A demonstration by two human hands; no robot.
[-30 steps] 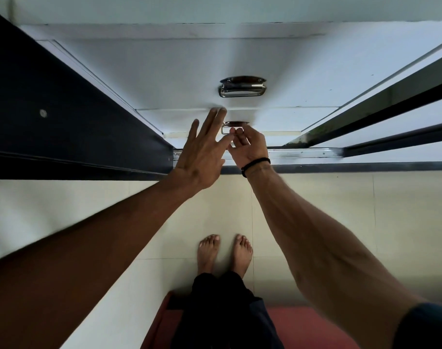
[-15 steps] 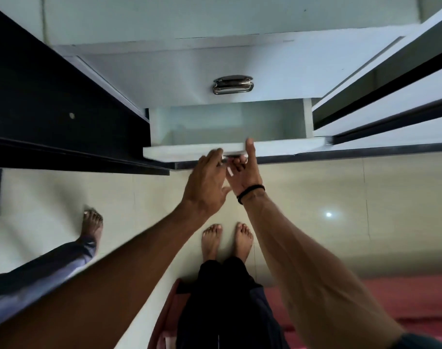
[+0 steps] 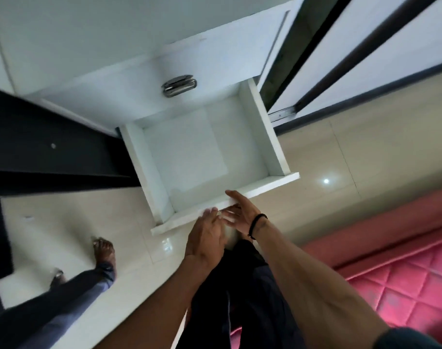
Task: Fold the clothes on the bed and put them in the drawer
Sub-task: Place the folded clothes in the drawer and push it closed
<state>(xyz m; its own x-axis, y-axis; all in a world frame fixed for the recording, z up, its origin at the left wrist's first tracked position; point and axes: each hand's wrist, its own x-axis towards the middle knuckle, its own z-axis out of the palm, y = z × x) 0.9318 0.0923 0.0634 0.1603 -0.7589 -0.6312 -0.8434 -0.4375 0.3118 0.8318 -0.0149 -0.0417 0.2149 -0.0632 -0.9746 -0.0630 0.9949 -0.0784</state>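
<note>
The white lower drawer stands pulled far out of the wardrobe, and its inside is bare. Both my hands are at the middle of its front panel. My right hand, with a black band at the wrist, has its fingers stretched out and its thumb lying on the panel's top edge. My left hand hovers just below the panel with loose, blurred fingers and holds nothing. The drawer's handle is hidden behind my hands. No clothes are in view.
Above is a closed drawer with a chrome handle. A dark cabinet stands to the left and sliding wardrobe doors to the right. Another person's leg and bare foot stand on the tiled floor at left. The pink mattress lies at lower right.
The lower drawer went from shut to pulled far out. My right hand's fingers, which pinched the handle, now lie stretched out. The view tilted, bringing in the mattress and another person's leg.
</note>
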